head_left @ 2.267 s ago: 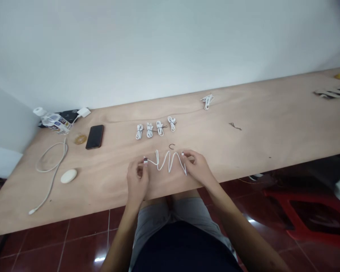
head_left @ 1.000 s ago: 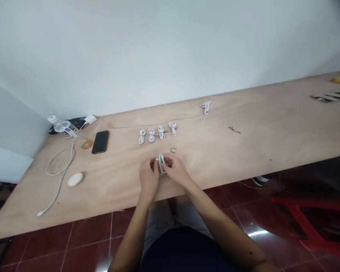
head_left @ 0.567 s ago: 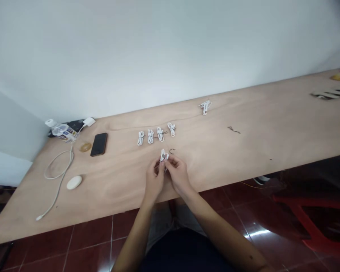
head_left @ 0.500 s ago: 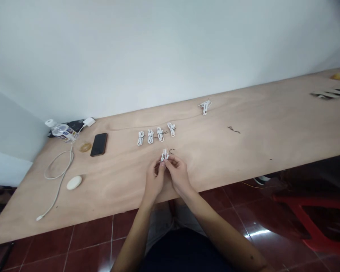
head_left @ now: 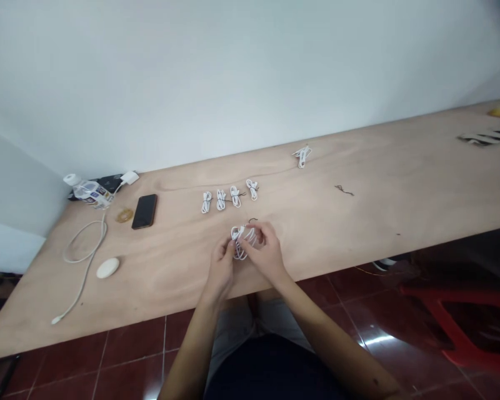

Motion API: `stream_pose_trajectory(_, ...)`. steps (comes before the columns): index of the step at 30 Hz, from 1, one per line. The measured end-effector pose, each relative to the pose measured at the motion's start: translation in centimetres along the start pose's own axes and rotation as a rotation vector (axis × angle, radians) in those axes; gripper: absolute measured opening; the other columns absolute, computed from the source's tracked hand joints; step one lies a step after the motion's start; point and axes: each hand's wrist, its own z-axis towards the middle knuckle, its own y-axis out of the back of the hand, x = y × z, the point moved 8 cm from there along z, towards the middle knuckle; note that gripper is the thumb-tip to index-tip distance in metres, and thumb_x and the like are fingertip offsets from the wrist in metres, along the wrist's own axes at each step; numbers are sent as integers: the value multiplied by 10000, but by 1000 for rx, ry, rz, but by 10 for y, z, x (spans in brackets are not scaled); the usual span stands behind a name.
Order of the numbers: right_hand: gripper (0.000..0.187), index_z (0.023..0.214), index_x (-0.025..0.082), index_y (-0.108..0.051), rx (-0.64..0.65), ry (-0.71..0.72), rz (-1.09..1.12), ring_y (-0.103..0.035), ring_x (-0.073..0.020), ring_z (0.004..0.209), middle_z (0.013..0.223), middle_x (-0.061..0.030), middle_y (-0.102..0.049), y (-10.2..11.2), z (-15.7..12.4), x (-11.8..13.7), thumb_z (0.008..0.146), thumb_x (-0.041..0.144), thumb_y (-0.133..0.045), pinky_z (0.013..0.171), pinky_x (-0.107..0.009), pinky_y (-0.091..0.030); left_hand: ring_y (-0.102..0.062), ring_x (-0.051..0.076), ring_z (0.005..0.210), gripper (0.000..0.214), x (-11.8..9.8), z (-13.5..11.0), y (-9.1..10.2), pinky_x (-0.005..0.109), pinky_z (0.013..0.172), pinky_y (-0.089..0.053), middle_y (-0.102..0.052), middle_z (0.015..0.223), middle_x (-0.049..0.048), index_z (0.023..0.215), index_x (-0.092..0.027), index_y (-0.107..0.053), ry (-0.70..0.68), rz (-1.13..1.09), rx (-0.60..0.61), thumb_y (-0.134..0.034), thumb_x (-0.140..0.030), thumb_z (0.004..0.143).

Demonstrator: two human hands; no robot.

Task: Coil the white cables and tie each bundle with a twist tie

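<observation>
Between my two hands is a white cable (head_left: 240, 253), its loops fanned loosely apart above the table. My left hand (head_left: 221, 265) pinches the loops at their left side. My right hand (head_left: 267, 253) grips the cable from the right, thumb and fingers near its upper end. Just beyond my right fingertips lies a short black twist tie (head_left: 253, 220). Farther back, several white cable bundles (head_left: 220, 200) sit in a row, each bound with a black tie. Another folded white cable (head_left: 302, 156) rests near the wall.
More black ties (head_left: 344, 190) lie on the right of the wooden table (head_left: 170, 266). At left are a phone (head_left: 144, 211), a roll of tape (head_left: 124, 215), a round white object (head_left: 108, 268), a long white cord (head_left: 92, 256) and a bottle (head_left: 87, 190). A red stool (head_left: 450, 328) stands lower right.
The cable in my hands has gone from a compact bundle to spread loops. My right hand has shifted slightly up and right, and my left hand slightly left.
</observation>
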Motion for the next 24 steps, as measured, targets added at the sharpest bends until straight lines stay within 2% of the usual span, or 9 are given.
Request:
stream_pose_trajectory(2,447,1282,227,-694,-46,65,-56,-625,-255,982,1151,-110,-661,8,7,9,891,430,-770,901,-407,-557,-745,236,1033,400,6,-4,-6,351,842,-613,-763,1257,123,1204,-194,-728,126,-194,27,-732,-495,941)
stream_pose_trajectory(5,374,1293,234,-694,93,133,-18,-632,-243,965,1163,-110,-656,2,23,19,999,457,-632,920,-410,-559,-714,196,861,361,6,-7,-17,295,674,-568,-764,1115,116,1134,-175,-733,263,-346,88,-788,-422,878)
stream_pose_trajectory(8,351,995,229,-734,274,215,-23,-641,-239,925,982,-79,-669,-12,37,27,1076,479,-502,885,-394,-543,-643,162,700,282,0,-1,-24,249,545,-471,-708,851,80,1001,-150,-726,313,-368,115,-747,-403,876)
stream_pose_trajectory(10,451,801,233,-656,288,240,-76,-619,-222,825,817,-49,-615,-17,48,27,1103,494,-445,814,-368,-518,-590,144,625,310,-5,7,-28,230,487,-395,-651,751,51,922,-158,-704,309,-331,144,-710,-467,907)
stream_pose_trajectory(13,512,689,244,-525,251,256,-159,-536,-188,684,701,-13,-526,-22,66,27,1110,520,-432,726,-340,-464,-516,118,552,458,-16,20,-34,223,452,-310,-614,710,31,867,-170,-671,266,-186,257,-663,-620,953)
stream_pose_trajectory(16,517,685,249,-502,240,284,-189,-508,-185,663,679,-4,-503,-25,82,29,1110,533,-427,715,-336,-448,-421,82,501,483,-30,32,-36,214,443,-250,-570,705,0,904,-183,-648,191,-34,383,-680,-662,951)
stream_pose_trajectory(18,492,738,247,-564,277,326,-182,-565,-204,742,741,-25,-564,-27,91,32,1114,527,-413,766,-345,-476,-333,62,473,450,-38,43,-33,206,441,-203,-495,676,-37,931,-201,-618,177,-32,410,-713,-640,941)
stream_pose_trajectory(21,403,927,252,-676,423,447,-170,-633,-237,942,969,-73,-681,-35,95,35,1112,499,-417,889,-370,-509,-229,57,462,429,-35,59,-28,200,449,-108,-409,653,-63,910,-219,-558,316,-145,456,-713,-618,940)
stream_pose_trajectory(24,375,903,257,-675,491,536,-236,-624,-232,881,924,-72,-679,-40,98,24,1107,456,-431,847,-358,-497,-218,70,466,432,-24,71,-26,212,455,-65,-402,650,-55,878,-225,-535,450,-150,509,-667,-629,952)
